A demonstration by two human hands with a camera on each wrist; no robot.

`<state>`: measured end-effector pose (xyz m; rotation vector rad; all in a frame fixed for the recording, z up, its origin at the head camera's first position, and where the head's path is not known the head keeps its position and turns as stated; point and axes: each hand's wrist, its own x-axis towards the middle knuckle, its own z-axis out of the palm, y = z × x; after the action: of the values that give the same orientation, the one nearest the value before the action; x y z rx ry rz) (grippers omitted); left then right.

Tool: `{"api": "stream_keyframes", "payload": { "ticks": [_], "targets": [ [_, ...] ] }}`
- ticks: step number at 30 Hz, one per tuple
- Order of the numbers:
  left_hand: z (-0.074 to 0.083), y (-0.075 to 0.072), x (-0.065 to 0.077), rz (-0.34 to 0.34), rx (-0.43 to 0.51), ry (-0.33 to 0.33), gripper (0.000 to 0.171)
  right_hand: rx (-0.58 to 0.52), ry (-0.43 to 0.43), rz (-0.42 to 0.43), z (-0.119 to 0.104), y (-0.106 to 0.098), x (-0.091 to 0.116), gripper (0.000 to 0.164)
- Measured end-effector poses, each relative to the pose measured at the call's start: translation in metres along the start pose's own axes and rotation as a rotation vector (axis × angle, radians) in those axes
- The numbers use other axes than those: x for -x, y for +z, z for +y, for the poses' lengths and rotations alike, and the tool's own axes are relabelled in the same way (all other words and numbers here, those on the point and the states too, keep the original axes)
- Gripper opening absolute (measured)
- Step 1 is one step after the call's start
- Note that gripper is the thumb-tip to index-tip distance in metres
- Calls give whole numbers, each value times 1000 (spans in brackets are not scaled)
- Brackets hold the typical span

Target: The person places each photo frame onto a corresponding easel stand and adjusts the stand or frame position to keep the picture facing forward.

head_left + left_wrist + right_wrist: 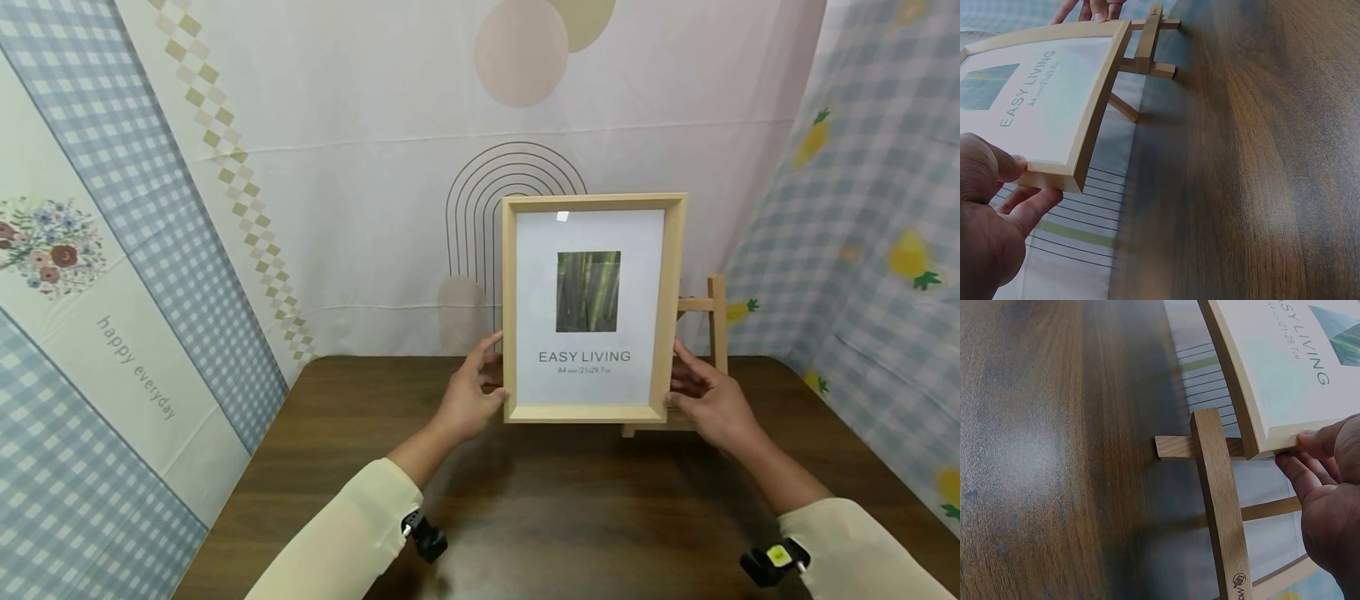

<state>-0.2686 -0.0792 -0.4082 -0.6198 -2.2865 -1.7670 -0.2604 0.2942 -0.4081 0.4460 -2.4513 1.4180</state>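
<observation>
Both hands hold a light wooden picture frame [510, 308] upright above the table, its front facing me. Behind the glass is a white sheet with a bamboo picture and the words "EASY LIVING". The left hand [471, 393] pinches the frame's left side near the bottom corner, thumb in front and fingers behind. On the opposite side the right hand [712, 402] grips the lower right edge in the same way. A small wooden easel [717, 325] stands behind the frame's right part, mostly hidden by it. In the right wrist view the easel's ledge [1219, 500] shows close to the frame's corner.
The dark brown wooden table [540, 508] spreads under the hands. A white patterned cloth [360, 208] hangs behind it, with blue checked cloths [885, 292] at the sides. A black wrist camera [426, 537] is strapped to the left sleeve, another [772, 562] to the right.
</observation>
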Motion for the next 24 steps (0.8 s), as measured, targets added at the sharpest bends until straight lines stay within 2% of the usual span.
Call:
{"api": "stream_keyframes", "payload": {
  "ticks": [17,24],
  "targets": [
    [-3,1,-3,-9,15,-17,93,24,21,-11,0,0,0,88],
    [-6,3,-4,-6,-2,-1,92,50,27,-2,1,1,-1,87]
  ]
}}
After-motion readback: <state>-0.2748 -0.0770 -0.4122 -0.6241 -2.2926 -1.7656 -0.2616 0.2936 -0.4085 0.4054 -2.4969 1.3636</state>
